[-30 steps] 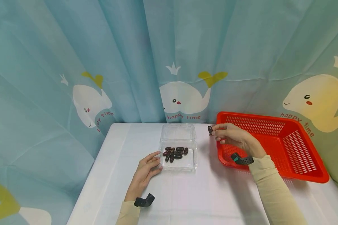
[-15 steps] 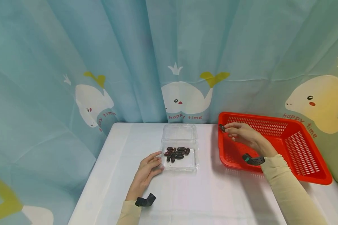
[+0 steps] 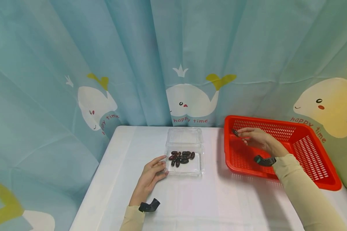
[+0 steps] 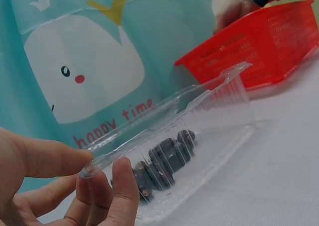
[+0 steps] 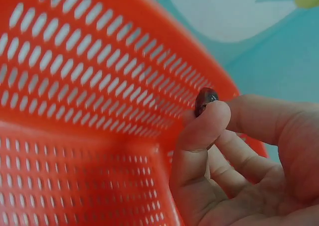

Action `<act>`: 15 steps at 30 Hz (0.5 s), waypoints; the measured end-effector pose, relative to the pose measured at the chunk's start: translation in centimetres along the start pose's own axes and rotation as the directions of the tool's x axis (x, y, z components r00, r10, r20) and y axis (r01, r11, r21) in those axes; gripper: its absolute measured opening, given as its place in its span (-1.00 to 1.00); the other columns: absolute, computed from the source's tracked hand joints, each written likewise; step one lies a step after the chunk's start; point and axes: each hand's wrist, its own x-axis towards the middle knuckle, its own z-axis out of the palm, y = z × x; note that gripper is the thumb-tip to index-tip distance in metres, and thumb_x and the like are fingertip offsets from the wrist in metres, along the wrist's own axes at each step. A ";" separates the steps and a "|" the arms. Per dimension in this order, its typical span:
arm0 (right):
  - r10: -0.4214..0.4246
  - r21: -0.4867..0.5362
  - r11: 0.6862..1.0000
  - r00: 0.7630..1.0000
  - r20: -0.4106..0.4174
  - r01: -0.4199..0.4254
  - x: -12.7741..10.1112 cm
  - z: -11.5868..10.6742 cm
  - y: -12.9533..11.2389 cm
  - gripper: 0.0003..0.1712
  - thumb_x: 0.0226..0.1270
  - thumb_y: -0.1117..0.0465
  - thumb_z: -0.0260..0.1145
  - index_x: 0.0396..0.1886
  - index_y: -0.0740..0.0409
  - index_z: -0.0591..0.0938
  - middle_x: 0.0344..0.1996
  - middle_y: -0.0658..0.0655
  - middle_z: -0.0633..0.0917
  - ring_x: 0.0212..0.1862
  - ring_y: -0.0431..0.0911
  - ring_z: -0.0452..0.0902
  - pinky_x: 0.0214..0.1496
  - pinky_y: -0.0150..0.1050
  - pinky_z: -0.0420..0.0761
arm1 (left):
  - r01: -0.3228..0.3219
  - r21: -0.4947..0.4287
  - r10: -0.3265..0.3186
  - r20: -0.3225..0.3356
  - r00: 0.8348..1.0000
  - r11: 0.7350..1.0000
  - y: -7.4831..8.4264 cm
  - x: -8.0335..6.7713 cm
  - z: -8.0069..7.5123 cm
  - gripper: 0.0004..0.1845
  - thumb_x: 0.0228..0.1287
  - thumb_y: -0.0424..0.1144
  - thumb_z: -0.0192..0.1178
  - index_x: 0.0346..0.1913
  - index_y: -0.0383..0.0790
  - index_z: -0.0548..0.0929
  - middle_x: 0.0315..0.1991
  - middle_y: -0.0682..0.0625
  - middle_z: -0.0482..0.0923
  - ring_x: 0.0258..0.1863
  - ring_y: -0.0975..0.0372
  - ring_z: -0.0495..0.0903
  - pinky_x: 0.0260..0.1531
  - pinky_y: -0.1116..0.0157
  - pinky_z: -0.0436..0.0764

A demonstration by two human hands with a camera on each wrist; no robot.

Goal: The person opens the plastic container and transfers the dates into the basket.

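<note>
A clear plastic clamshell box (image 3: 185, 160) (image 4: 219, 121) stands open on the white table, holding several dark red-brown dates (image 3: 181, 156) (image 4: 164, 161). My left hand (image 3: 151, 175) (image 4: 75, 186) holds the box's near left corner, thumb over the rim and fingers beneath it. My right hand (image 3: 253, 136) (image 5: 219, 151) pinches one dark date (image 3: 235, 132) (image 5: 205, 99) between thumb and forefinger, above the inside of the red perforated basket (image 3: 306, 150) (image 5: 75, 116) near its left wall.
The white table (image 3: 205, 202) runs from the blue whale-print curtain (image 3: 188, 64) behind it to the near edge. The basket sits at the table's right side. Black bands are on both wrists.
My right hand has carried the date rightward, from beside the basket's left corner to over its inside. The left hand and the box have stayed put.
</note>
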 end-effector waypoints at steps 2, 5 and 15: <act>0.012 -0.026 1.000 1.000 0.006 -0.012 0.3 -0.4 0.1 -0.78 0.61 0.30 0.16 -0.10 -0.03 0.71 -0.26 -0.12 0.72 -0.40 -0.26 0.53 -0.25 -0.41 0.62 | 0.000 -0.001 0.000 0.005 1.000 1.000 0.0 0.0 0.0 -0.45 0.49 -0.47 0.14 0.49 -0.39 0.38 -0.03 -0.05 0.51 -0.13 0.26 0.54 -0.12 0.31 0.75; 0.024 -0.069 0.997 1.000 0.007 -0.024 0.7 -0.7 0.3 -0.77 0.62 0.31 0.13 -0.08 -0.01 0.70 -0.24 -0.13 0.70 -0.37 -0.27 0.54 -0.22 -0.41 0.64 | 0.008 -0.021 -0.008 0.000 1.000 1.000 0.0 0.0 -0.1 -0.46 0.49 -0.48 0.13 0.49 -0.38 0.39 -0.04 -0.03 0.51 -0.16 0.26 0.54 -0.12 0.29 0.75; 0.001 -0.268 0.964 1.000 0.013 0.002 1.1 -2.2 1.8 -0.48 0.70 0.26 -0.05 0.46 0.51 0.37 -0.08 -0.20 0.66 -0.03 -0.24 0.56 0.06 -0.35 0.71 | 0.008 -0.014 -0.008 0.013 1.000 1.000 0.1 0.0 -0.1 -0.44 0.48 -0.45 0.17 0.49 -0.35 0.41 -0.03 -0.02 0.42 -0.12 0.27 0.52 -0.10 0.31 0.75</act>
